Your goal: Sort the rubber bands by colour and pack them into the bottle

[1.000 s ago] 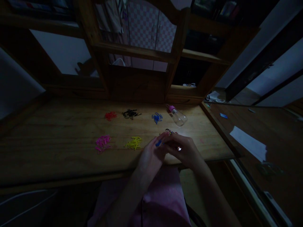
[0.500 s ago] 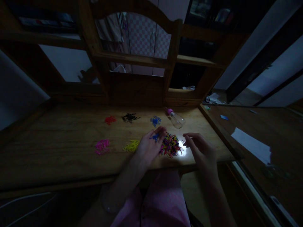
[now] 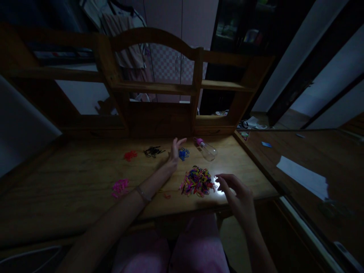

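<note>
Here, with left hand [image 3: 174, 153] open just beside the blue pile [image 3: 183, 153], and right hand [image 3: 218, 179] curled, cannot tell whether gripping anything, near the multicolored pile [image 3: 197, 181] on the tabletop [image 3: 93, 163].

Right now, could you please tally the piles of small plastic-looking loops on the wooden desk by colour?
Red pile: 1
Black pile: 1
Blue pile: 1
Bright pink pile: 1
Mixed-colour pile: 1
Total: 5
Yellow bits show beside the left forearm, but I cannot tell whether they form a pile, so they are uncounted.
</note>
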Available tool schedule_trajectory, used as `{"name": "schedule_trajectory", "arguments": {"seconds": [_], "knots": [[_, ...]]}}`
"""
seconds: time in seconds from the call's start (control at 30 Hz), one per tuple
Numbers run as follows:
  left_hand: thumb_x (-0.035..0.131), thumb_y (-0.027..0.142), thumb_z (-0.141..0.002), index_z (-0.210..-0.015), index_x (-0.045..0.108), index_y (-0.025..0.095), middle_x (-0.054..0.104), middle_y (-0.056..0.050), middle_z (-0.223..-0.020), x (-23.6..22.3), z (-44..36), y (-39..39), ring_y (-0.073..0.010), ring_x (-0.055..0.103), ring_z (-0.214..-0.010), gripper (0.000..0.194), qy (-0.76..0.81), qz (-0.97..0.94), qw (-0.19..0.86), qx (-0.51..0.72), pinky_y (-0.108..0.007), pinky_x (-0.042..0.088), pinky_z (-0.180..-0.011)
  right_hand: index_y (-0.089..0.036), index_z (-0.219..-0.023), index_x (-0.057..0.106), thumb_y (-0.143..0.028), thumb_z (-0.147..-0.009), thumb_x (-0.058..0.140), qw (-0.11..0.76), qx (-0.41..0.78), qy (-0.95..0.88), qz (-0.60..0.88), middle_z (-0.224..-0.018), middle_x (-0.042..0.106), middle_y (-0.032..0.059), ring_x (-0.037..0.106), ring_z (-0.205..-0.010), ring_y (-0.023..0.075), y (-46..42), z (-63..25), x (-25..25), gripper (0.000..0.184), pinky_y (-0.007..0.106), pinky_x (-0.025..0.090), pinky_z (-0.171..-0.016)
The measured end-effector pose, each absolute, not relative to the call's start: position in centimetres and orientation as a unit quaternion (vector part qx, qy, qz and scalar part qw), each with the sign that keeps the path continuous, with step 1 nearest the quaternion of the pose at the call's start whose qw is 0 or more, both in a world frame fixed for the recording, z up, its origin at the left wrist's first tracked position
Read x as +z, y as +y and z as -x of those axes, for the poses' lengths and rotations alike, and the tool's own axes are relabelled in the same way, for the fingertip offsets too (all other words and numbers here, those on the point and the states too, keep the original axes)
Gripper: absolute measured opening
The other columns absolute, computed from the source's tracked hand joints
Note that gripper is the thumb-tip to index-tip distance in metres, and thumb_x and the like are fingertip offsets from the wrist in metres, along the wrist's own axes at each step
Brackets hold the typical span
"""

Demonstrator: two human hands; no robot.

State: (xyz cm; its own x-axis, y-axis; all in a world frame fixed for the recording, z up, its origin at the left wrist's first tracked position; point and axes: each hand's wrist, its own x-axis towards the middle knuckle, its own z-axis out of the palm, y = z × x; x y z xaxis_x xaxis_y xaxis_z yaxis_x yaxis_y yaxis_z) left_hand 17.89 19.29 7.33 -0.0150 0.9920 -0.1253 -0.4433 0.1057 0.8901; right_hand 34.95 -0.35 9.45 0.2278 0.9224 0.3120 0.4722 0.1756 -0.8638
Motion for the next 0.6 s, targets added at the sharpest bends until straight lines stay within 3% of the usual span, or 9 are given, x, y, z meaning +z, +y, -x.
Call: {"name": "schedule_trajectory", "arguments": {"seconds": [0.13,0.2,0.27,0.4,0.6], "knots": [[0.053,0.024,-0.088,-0.091,0.073,0.02,0.07,-0.007,-0.109,9.1,-14.8,16.2,-0.0202,0.056,-0.112,0.021,0.428,-0.472,0.565,0.523,-0.028,0.04,-0.095,-0.021,-0.096,0.068,-0.035,-0.091,0.059,0.508,0.227,-0.559,0.615,-0.087,0.07,0.0041,0.066,-0.073,0.0174,-0.6,-35.6,9.0,0.018,0.028,0.052,-0.068],[0.061,0.025,-0.083,-0.091,0.073,0.021,0.07,-0.006,-0.099,9.7,-12.2,13.6,-0.0208,0.06,-0.097,0.014,0.444,-0.617,0.489,0.427,-0.029,0.044,-0.09,-0.021,-0.096,0.068,-0.036,-0.09,0.059,0.509,0.227,-0.545,0.626,-0.086,0.069,0.0034,0.065,-0.071,0.0165,-0.6,-36.0,8.5,0.018,0.028,0.051,-0.067],[0.065,0.029,-0.081,-0.091,0.071,0.022,0.067,-0.005,-0.099,9.8,-9.5,10.7,-0.0216,0.059,-0.096,0.014,0.44,-0.736,0.408,0.313,-0.032,0.044,-0.09,-0.021,-0.098,0.068,-0.037,-0.09,0.059,0.506,0.228,-0.538,0.634,-0.085,0.069,0.0029,0.064,-0.069,0.0158,-0.6,-36.2,8.0,0.02,0.027,0.05,-0.066],[0.059,0.027,-0.084,-0.094,0.065,0.023,0.06,-0.005,-0.107,8.0,-5.8,6.5,-0.0224,0.051,-0.104,0.012,0.441,-0.837,0.279,0.165,-0.036,0.042,-0.091,-0.021,-0.098,0.069,-0.038,-0.09,0.06,0.499,0.239,-0.537,0.637,-0.084,0.069,0.0027,0.064,-0.069,0.016,-0.3,-35.9,7.3,0.021,0.027,0.05,-0.066],[0.05,0.024,-0.09,-0.085,0.061,0.02,0.058,-0.006,-0.097,5.7,-6.7,5.4,-0.0237,0.048,-0.095,0.013,0.476,-0.855,0.187,0.085,-0.038,0.039,-0.085,-0.021,-0.096,0.069,-0.037,-0.09,0.06,0.502,0.247,-0.548,0.622,-0.086,0.07,0.0025,0.065,-0.07,0.0161,0.0,-34.7,7.5,0.02,0.028,0.05,-0.068]]}}
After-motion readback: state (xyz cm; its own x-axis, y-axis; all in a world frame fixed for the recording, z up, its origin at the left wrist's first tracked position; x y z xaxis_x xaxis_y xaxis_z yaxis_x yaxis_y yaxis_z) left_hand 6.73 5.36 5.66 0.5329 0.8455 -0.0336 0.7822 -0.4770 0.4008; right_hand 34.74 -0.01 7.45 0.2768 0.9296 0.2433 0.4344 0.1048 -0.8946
